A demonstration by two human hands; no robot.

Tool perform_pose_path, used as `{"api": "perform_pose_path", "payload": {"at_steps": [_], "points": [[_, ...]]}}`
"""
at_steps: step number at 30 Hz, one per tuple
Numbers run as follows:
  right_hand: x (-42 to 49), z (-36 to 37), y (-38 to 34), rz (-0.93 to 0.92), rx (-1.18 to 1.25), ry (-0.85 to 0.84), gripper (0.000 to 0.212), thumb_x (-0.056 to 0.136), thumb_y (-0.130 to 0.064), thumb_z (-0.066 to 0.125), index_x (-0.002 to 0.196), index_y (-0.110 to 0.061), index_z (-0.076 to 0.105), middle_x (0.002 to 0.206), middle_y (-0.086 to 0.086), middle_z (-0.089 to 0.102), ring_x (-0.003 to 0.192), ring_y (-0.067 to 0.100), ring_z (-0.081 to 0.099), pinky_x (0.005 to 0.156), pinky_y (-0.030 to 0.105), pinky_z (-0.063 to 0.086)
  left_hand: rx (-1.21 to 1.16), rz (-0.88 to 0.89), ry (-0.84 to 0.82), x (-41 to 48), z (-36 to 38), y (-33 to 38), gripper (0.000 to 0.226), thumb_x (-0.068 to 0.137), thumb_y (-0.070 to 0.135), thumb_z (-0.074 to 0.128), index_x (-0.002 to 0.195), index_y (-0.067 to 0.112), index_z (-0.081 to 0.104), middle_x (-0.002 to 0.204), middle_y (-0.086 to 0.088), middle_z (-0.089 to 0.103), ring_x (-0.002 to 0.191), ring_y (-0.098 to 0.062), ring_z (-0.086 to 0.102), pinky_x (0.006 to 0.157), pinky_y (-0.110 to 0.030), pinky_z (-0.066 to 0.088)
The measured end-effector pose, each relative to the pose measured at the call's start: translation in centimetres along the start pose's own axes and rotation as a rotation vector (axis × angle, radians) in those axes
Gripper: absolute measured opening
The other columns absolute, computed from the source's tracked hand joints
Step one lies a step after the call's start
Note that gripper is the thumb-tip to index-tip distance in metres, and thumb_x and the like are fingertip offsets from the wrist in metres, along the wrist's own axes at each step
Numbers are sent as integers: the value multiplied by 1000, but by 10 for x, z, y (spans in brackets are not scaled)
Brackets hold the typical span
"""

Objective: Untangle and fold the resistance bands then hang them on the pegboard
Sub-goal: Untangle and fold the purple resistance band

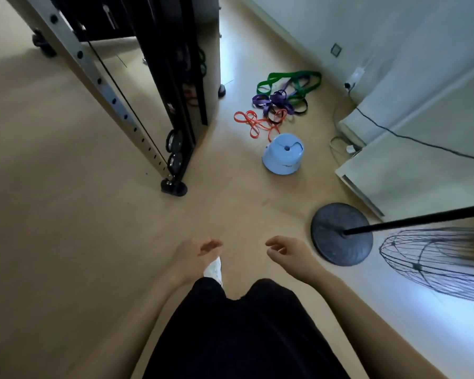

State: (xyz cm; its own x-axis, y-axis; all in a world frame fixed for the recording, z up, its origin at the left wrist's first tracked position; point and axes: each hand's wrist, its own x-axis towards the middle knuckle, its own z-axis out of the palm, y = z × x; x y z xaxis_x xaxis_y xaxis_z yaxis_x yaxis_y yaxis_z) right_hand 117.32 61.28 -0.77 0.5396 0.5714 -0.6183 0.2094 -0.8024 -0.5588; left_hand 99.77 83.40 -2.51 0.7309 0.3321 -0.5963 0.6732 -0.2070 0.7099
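Observation:
A tangle of resistance bands lies on the floor far ahead near the wall: a green band (290,77), a purple band (274,101), a black band (298,108) and an orange band (255,123) knotted together. My left hand (200,255) and my right hand (288,253) hang in front of me at waist height, well short of the bands. Both hands are empty with loosely curled fingers. A dark upright panel (181,77) on wheels stands at the left of the bands, with a few bands hanging on its side.
A pale blue plastic stool (282,154) sits just this side of the bands. A fan's round base (340,233) and wire cage (435,266) stand at the right. A metal rack post (99,80) slants at the left. Cables (411,138) and white cabinets (422,170) line the right wall.

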Motion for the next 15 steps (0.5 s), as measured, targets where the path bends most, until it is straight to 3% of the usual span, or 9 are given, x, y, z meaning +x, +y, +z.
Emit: {"api": "perform_pose_path", "payload": {"at_steps": [4, 7, 13, 15], "points": [[57, -43, -33, 23, -32, 26, 26, 97, -32, 60, 121, -23, 68, 101, -9, 69, 90, 10, 64, 85, 30, 53, 221, 63, -75, 74, -65, 37, 29, 87, 40, 61, 114, 36, 73, 107, 17, 73, 100, -3, 67, 94, -28, 53], [98, -75, -46, 43, 5, 60, 23, 96, -28, 62, 118, -24, 68, 96, -11, 67, 83, 2, 61, 80, 25, 45, 229, 136, -74, 131, -102, 71, 21, 93, 32, 66, 113, 33, 73, 105, 20, 72, 100, 0, 65, 91, -27, 53], [202, -145, -50, 72, 92, 57, 29, 98, -31, 60, 125, -23, 66, 95, -17, 63, 88, 2, 60, 88, 29, 51, 350, 199, -117, 250, -139, 137, 17, 95, 33, 66, 110, 36, 72, 98, 23, 69, 95, 3, 65, 88, -30, 56], [238, -174, -50, 77, 119, 44, 30, 98, -30, 59, 126, -22, 65, 101, -12, 64, 89, 2, 59, 80, 19, 48, 388, 183, -145, 285, -147, 161, 20, 96, 34, 65, 115, 33, 71, 103, 21, 68, 97, 3, 64, 90, -33, 57]]}}
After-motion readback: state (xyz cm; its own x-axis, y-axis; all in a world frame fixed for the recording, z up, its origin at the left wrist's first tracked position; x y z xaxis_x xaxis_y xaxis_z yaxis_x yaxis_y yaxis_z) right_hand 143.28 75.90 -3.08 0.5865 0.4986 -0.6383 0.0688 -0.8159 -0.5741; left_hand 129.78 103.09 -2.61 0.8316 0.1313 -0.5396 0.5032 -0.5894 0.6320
